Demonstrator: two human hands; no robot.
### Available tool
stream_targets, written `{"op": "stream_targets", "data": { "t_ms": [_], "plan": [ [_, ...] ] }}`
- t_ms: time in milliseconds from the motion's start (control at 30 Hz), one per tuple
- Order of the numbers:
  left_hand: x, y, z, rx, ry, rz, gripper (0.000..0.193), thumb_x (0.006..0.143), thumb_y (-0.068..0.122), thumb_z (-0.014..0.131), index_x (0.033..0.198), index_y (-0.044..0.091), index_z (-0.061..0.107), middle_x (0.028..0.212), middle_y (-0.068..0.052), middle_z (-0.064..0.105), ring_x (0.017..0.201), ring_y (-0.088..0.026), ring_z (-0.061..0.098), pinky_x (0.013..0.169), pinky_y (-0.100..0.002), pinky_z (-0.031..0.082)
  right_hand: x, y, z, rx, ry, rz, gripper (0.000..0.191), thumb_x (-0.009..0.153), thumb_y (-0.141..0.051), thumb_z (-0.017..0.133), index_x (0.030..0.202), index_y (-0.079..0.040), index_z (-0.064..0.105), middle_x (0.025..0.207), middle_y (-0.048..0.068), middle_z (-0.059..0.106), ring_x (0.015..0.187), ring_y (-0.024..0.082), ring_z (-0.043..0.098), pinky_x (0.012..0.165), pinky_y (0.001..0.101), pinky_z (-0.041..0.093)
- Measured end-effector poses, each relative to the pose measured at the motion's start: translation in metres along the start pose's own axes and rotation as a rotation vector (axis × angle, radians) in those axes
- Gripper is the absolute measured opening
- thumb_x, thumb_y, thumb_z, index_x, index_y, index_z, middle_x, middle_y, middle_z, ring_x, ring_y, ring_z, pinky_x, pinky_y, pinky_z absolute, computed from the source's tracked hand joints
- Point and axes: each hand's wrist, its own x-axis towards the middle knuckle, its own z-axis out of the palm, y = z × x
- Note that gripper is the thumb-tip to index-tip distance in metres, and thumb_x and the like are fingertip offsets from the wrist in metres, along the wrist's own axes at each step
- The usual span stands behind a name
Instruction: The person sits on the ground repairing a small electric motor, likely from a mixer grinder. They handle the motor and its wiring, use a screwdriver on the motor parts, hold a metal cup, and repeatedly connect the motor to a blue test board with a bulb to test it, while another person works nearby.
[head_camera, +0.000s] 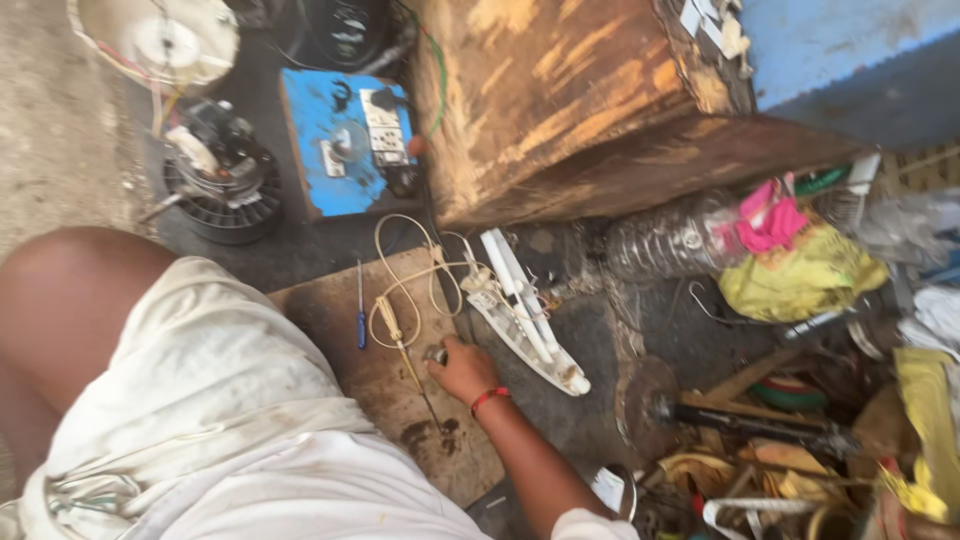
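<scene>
small metal part (436, 354) under fingertips of right hand (464, 370), on wooden board (330, 310); left hand unseen.

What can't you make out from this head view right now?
- Left hand: not in the head view at all.
- Small object under the right hand: covered by the fingers; kind unclear.
- Whether those fingers grip or only touch it: too small.
- Clutter pile, right: blurred, cut by the frame edge.
- Fan motor: details blurred.
</scene>
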Motion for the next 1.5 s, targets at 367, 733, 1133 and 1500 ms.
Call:
{"op": "stream_targets", "data": {
  "t_ms": [367,733,1133,1500],
  "plan": [
    [0.011,0.014,0.001,0.065,0.012,-0.037,0.08,0.091,0.037,0.079,0.152,-0.001,0.044,0.146,-0.021,0.054,0.133,-0.033,0.058,0.114,-0.04,0.049,0.026,-0.011,-0.054,1.776,-0.023,-0.178,0.056,0.083,-0.022,0.07,0.134,-0.008,0.052,0.111,0.01,0.071,0.086,0.019,0.071,0.072,0.0323,0.058],
    [0.107,0.1,0.079,0.325,-0.108,0.062,0.119,0.074,0.04,0.091,0.163,-0.004,0.025,0.138,-0.032,0.058,0.134,-0.043,0.055,0.113,-0.046,0.043,0.137,-0.172,-0.025,1.633,0.032,-0.436,0.038,0.093,-0.011,0.076,0.12,-0.001,0.051,0.094,0.006,0.065,0.072,0.013,0.063,0.062,0.0286,0.05],
    [0.165,0.103,0.13,0.173,-0.135,0.187,0.132,0.061,0.025,0.097,0.159,-0.009,0.015,0.148,-0.031,0.05,0.133,-0.038,0.055,0.109,-0.042,0.045,0.182,-0.21,-0.028,1.519,0.289,-0.384,0.044,0.096,-0.018,0.076,0.126,-0.002,0.049,0.092,0.002,0.062,0.07,0.008,0.059,0.058,0.024,0.048],
    [0.169,0.101,0.127,0.211,-0.17,0.154,0.114,0.065,0.024,0.096,0.156,0.003,0.03,0.133,-0.022,0.065,0.122,-0.034,0.065,0.101,-0.042,0.051,0.201,-0.235,0.006,1.471,0.153,-0.315,0.033,0.094,-0.015,0.076,0.118,-0.008,0.054,0.086,0.002,0.057,0.065,0.006,0.047,0.053,0.022,0.039]
  ]
}}
